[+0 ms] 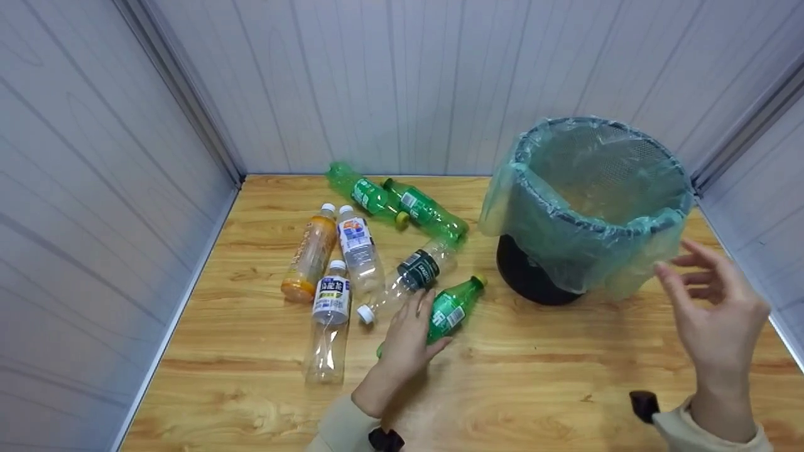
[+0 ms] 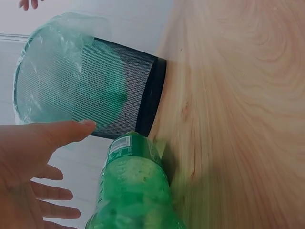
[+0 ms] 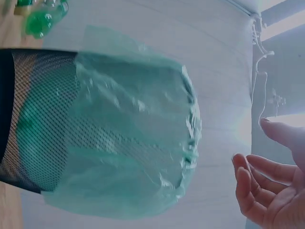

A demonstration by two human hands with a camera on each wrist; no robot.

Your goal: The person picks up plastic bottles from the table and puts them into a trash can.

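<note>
In the head view, the left hand [image 1: 405,339] is over the near green bottle [image 1: 449,312], fingers spread; whether it touches cannot be told. The left wrist view has that hand [image 2: 33,176] beside the green bottle [image 2: 133,186], thumb and fingers apart. A clear bottle with a dark green label [image 1: 419,270] lies just beyond the fingers. Raised at the right of the bin [image 1: 540,270], the right hand [image 1: 716,307] holds nothing, its fingers bent loosely. The right wrist view puts this hand [image 3: 276,181] apart from the green bin liner [image 3: 128,129].
Two green bottles [image 1: 370,198] [image 1: 427,210] lie near the back wall. To the left are an orange bottle [image 1: 309,257], a clear white-capped bottle [image 1: 359,248] and another with a white and blue label [image 1: 331,301]. Panel walls [image 1: 402,88] enclose the wooden table [image 1: 251,402].
</note>
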